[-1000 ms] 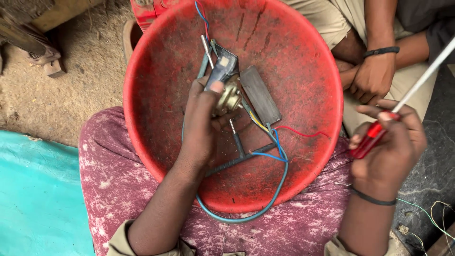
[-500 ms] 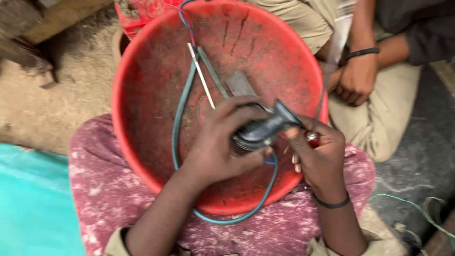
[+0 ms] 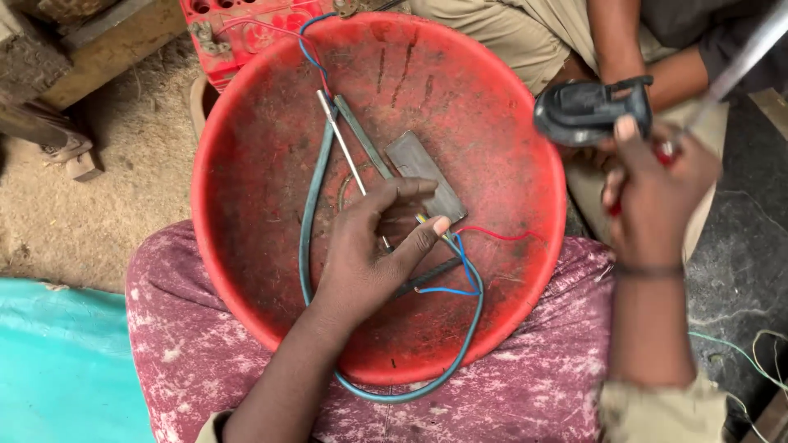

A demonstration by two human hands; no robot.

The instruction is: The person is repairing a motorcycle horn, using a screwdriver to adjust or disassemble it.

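Black plastic housing [image 3: 587,111]: held in right hand [image 3: 652,193] beyond the right rim of the red basin [image 3: 246,246], fingers closed on it together with a red-handled screwdriver [image 3: 669,152]. Nearest, inside the basin: left hand [image 3: 369,246], thumb and forefinger narrowed on thin wires [image 3: 460,254] beside a grey flat plate [image 3: 423,172]. Teal cable [image 3: 316,205] loops along the basin floor. Farther: another seated person's arm [image 3: 611,41]. Judged step: housing separated, wiring sorted; what follows needs a steady pinch on the wires.
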